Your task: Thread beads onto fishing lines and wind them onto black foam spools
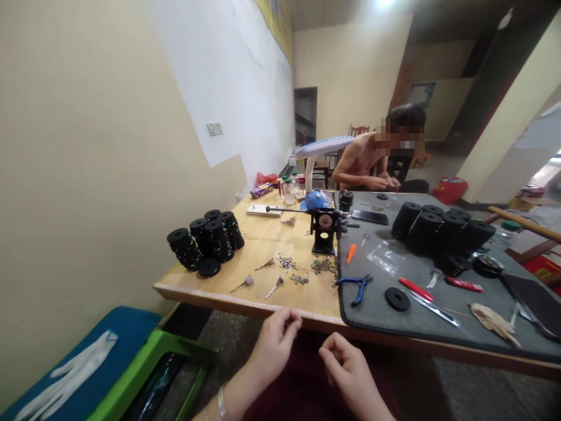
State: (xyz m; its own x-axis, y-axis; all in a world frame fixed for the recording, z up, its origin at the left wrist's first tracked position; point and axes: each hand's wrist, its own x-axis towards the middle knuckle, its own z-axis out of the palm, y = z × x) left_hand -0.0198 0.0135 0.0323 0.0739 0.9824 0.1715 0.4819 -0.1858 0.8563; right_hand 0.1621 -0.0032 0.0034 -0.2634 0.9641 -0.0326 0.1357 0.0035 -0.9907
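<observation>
My left hand is closed in a pinch just in front of the table's near edge. Level with it, my right hand has its thumb against curled fingers. Anything in either pinch is too small to make out; the hands are apart. Beyond them, on the wooden table, lie a pile of coloured beads, a pile of small metal pieces and a smaller pile. Small bundles with thin stems, such as this one, lie nearby. A black winding device with a long rod stands behind the piles.
Black spools stand at the left, and more on the grey mat. The mat also bears blue pliers, an orange-handled tool and a black disc. A lamp stands behind; another person sits beyond.
</observation>
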